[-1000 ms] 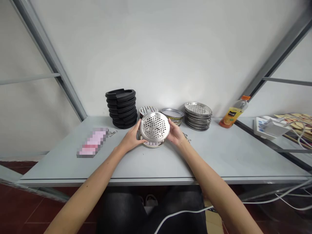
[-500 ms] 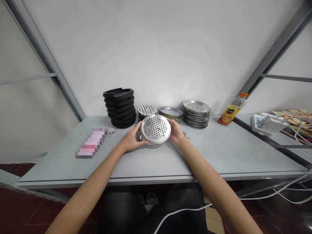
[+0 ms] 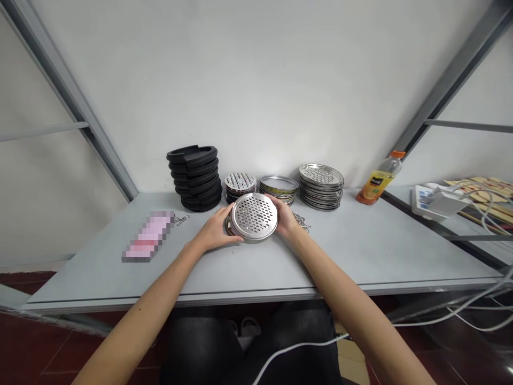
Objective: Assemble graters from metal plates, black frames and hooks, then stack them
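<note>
Between my two hands is a round perforated metal lid (image 3: 255, 216), slotted all over and tilted slightly toward me. Part of a tin with a coloured side shows under its left edge. My left hand (image 3: 217, 231) is wrapped round the left side, its thumb along the front rim. At the right rim, my right hand (image 3: 285, 216) grips with its fingers behind. Beyond the lid stand a stack of smaller perforated discs (image 3: 240, 182) and a stack of shallow metal dishes (image 3: 279, 184). Small metal chains or clips (image 3: 301, 222) lie partly hidden behind my right hand.
Black ring-shaped trays (image 3: 195, 179) are piled at the back left, and slotted metal lids (image 3: 321, 187) at the back right. A juice bottle (image 3: 379, 181) leans near the frame. A blurred pink item (image 3: 150, 235) lies left on the grey table (image 3: 352, 256). A power strip (image 3: 433, 203) with cables is far right.
Both hands have brought the lid down a little, with its grip unchanged. More of the small metal pieces behind my right hand now shows. The view has shifted slightly.
</note>
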Demonstrator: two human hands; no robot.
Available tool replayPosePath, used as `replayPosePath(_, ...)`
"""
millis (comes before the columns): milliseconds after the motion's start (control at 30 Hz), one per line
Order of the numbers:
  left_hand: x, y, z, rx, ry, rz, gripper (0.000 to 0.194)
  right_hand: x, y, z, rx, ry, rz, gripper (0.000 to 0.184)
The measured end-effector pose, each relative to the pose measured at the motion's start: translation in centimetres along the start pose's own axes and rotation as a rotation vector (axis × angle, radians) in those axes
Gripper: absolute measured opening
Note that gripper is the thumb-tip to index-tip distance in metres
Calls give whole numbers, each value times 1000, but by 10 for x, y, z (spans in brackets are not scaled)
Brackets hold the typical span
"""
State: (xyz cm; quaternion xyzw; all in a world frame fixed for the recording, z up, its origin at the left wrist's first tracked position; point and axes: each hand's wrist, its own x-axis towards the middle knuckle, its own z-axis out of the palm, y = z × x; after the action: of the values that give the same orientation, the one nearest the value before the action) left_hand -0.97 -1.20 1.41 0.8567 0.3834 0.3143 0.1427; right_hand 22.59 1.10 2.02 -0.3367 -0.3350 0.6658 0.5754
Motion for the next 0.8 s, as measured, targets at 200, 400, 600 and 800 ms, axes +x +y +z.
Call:
replayPosePath(200,1,-2,-1,26,4,-54,102,4,4,-4,-134,84,-136,27)
replayPosePath(400,1,-4,0,11,29,-60,101,8,8,-6,-208,103,-206,25)
replayPosePath(600,1,-5,1,18,40,-58,99,7,10,-6,-403,121,-294,25)
replayPosePath(800,0,-5,-2,27,20,-39,98,-3,12,-6,-771,114,-479,35)
